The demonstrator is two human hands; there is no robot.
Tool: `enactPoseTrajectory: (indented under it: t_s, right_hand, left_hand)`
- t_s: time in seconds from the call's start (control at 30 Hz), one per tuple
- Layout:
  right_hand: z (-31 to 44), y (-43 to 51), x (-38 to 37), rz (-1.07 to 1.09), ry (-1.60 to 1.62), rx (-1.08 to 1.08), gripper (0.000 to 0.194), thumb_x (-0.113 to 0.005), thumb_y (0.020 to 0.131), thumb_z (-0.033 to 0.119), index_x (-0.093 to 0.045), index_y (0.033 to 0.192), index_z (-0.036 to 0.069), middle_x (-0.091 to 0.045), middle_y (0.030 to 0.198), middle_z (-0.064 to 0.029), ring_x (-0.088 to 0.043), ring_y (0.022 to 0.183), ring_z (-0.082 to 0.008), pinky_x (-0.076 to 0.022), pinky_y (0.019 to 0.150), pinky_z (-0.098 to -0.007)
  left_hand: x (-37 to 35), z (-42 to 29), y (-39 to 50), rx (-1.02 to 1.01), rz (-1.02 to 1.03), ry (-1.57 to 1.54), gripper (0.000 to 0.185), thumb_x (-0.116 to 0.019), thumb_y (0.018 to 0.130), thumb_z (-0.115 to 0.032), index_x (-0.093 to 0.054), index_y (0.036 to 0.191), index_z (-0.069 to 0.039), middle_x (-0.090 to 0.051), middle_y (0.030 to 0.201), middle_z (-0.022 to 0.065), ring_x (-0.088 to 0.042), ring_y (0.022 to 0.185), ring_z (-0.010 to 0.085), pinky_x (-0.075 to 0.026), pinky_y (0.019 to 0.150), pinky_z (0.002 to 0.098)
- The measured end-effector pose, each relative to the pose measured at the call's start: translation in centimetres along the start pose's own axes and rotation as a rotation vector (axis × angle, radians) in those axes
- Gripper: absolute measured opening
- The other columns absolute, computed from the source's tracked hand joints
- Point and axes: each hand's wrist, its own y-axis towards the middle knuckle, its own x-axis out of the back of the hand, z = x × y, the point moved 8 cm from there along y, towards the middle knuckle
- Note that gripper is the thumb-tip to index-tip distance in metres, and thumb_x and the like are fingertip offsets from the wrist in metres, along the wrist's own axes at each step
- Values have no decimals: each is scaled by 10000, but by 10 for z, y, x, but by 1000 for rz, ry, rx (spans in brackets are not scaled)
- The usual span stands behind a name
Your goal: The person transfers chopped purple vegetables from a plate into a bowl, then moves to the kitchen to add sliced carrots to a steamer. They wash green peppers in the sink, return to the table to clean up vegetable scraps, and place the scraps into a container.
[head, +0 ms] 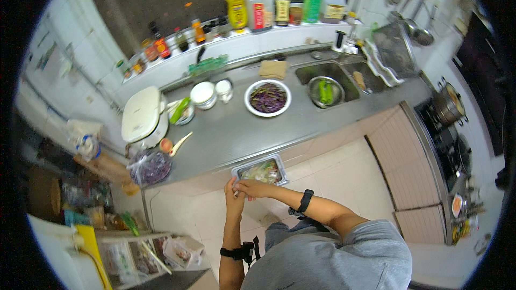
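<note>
My left hand [234, 196] and my right hand [255, 188] meet at the fingertips over the near edge of a rectangular waste bin [285, 177]. The bin holds vegetable scraps [263, 171] and stands below the front edge of the counter. Both hands have bent fingers pressed close together. A small pale thing may be pinched between them, but the fingers hide it. Beyond the bin, on the steel counter [225, 133], a white bowl [248, 108] holds purple and green bean pods [268, 97].
In the left sink basin [308, 70], a metal bowl [342, 98] holds green peppers [325, 92]. Along the counter's left are a white lidded appliance [141, 114], a small bowl with a green pepper [180, 110], a spoon [180, 144] and a plastic bag [150, 168]. A stove [441, 145] stands right.
</note>
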Motion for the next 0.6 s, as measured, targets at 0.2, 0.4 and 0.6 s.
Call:
enactPoseTrajectory:
  t_s: [0.2,0.4,0.6]
  right_hand:
    - [-23,-55,63,-249,36,98,344,-440,969,347,-562,1116,60,-626,764,-68,-580,532,-140,-479,470,-277]
    - [-78,-187,150,-583,194,157,293,-443,953,274,-563,1079,37,-639,751,-91,-613,528,-183,-502,482,-315]
    - [-156,-391,204,-911,320,79,297,-434,958,287,-559,1047,32,-633,767,-100,-629,563,-188,-509,496,-317]
  left_hand:
    - [-100,-45,-7,-184,302,133,564,-542,846,65,-393,1377,-53,-387,1278,82,-536,1039,187,-513,813,300]
    - [-260,-57,-48,-133,593,172,597,-558,822,76,-386,1380,-46,-417,1260,96,-587,895,188,-531,730,290]
    - [-451,-32,-134,-219,962,359,641,-602,812,17,-351,1400,-36,-445,1260,119,-507,1115,229,-485,869,329]
